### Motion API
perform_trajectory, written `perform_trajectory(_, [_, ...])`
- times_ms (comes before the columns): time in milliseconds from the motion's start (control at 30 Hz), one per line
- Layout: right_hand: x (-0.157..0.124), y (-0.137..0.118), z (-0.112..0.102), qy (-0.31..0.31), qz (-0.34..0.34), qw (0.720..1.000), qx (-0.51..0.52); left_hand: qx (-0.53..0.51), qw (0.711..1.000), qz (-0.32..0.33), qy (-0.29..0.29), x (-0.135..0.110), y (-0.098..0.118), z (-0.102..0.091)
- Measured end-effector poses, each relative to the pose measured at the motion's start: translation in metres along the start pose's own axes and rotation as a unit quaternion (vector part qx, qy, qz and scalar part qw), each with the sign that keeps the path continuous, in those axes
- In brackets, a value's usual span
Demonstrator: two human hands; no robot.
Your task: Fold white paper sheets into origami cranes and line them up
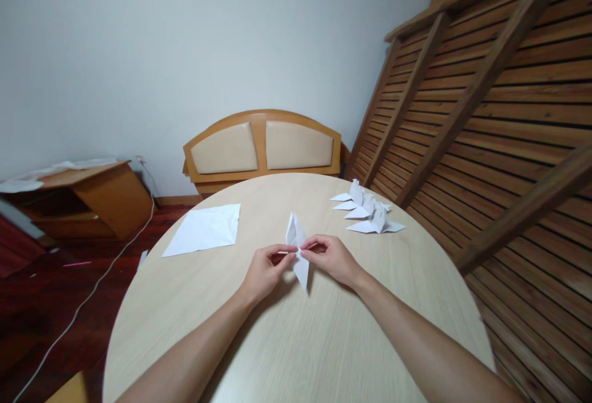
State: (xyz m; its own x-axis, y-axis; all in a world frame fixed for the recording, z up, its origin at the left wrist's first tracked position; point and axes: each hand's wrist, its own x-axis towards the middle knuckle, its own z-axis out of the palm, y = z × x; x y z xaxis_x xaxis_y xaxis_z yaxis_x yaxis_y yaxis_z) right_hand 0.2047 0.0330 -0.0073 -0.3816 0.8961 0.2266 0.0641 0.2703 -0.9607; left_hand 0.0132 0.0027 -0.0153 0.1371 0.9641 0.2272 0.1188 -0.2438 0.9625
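A long, diamond-shaped piece of folded white paper is held upright over the middle of the round table. Its two pointed ends face away from me and toward me. My left hand pinches its left edge between thumb and fingers. From the other side, my right hand pinches it near the middle, the two sets of fingertips almost meeting. Several folded white paper cranes stand in a row at the table's right. To the left lies a stack or sheet of flat white paper.
Behind the table stands a wooden headboard with two padded panels. A slatted wooden frame leans close along the right. At the left are a low wooden cabinet and a white cable running over the dark floor.
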Motion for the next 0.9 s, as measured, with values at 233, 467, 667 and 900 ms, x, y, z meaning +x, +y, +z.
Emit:
perform_trajectory(233, [-0.0013,0.0042,0.0012,0.004,-0.021,0.998,0.056,-0.028,0.999,0.029,0.016,0.0017,-0.0027,0.0015])
perform_trajectory(467, [-0.0017,0.0035,0.0009,0.008,-0.052,0.999,0.008,-0.045,0.998,0.031,0.012,0.0016,-0.0012,0.0019])
perform_trajectory(667, [-0.0046,-0.0032,0.0016,0.029,-0.123,0.991,-0.049,-0.017,0.997,0.066,0.023,0.0004,-0.002,0.0017])
perform_trajectory(900, [-0.0057,-0.004,0.002,0.036,-0.157,0.982,-0.097,0.004,0.997,0.078,0.018,-0.0004,-0.0039,0.0009])
